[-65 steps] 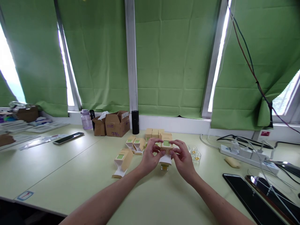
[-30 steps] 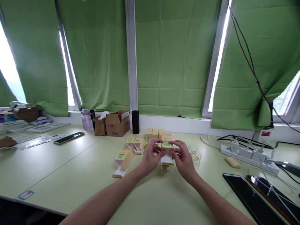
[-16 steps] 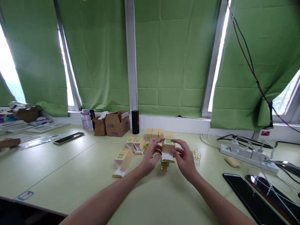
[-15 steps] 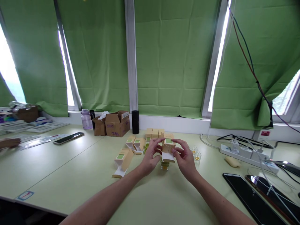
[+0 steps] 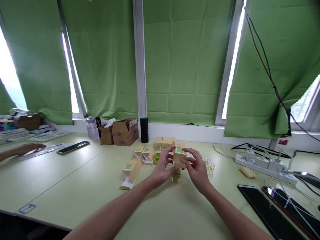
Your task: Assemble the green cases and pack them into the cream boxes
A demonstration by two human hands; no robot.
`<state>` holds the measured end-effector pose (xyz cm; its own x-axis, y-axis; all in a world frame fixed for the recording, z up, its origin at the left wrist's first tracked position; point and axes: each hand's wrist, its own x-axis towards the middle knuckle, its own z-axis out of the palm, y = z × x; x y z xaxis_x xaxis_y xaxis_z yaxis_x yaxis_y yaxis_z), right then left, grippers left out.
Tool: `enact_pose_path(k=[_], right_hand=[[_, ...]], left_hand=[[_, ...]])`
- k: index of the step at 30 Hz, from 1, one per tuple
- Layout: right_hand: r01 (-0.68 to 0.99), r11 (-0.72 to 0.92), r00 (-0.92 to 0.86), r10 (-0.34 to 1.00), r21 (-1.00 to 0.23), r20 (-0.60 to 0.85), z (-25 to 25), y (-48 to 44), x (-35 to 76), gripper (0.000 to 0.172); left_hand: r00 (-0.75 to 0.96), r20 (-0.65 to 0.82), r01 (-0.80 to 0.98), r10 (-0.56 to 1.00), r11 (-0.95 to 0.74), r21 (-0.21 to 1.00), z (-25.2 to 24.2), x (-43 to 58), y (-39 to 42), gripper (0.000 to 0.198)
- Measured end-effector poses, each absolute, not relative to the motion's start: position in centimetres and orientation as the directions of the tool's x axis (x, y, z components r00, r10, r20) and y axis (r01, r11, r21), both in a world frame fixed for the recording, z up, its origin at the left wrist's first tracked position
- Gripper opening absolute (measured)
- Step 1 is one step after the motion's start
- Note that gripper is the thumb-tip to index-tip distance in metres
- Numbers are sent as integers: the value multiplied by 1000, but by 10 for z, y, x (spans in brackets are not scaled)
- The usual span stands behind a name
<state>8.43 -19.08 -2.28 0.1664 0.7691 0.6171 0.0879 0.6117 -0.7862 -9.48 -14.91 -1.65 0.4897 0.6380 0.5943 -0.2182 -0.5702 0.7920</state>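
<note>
Both hands hold a small tan cardboard box (image 5: 179, 154) with a green patch on its front. It is up in the air, just above the pale green table (image 5: 75, 186), in the middle of the view. The left hand (image 5: 162, 169) has its fingers pressed on the left side of the box. The right hand (image 5: 198, 169) pinches the right side and the bottom flap with thumb and fingers. The box stands almost upright.

Right under the box, at 6 o'clock, a little glass jar (image 5: 176, 175) with yellow-green stuff sits on the table.

At 8 o'clock from the box lies an open tan box with white flaps (image 5: 130, 172). At 12 o'clock, a row of shut tan boxes (image 5: 164, 142) stands close behind. At 3 o'clock, two small clear jars with yellow middles (image 5: 209, 164) sit near the right hand. Farther out at 3 o'clock is a long white power strip (image 5: 260, 163). At 4 o'clock lies a flat black tablet (image 5: 265, 206).

At 10 o'clock stand a black tube-shaped can (image 5: 144, 130) and a brown cardboard carton (image 5: 125, 131). Far off at 9 o'clock, another person's hand (image 5: 27, 148) rests on the table.
</note>
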Motion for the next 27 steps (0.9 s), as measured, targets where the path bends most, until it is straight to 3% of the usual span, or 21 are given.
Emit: enact_pose_path(k=[27], right_hand=[[97,670,51,735,-736,676,-22,-199,82,31]], left_hand=[[429,543,-382,722,-400,833,-21,-89,-139,56]])
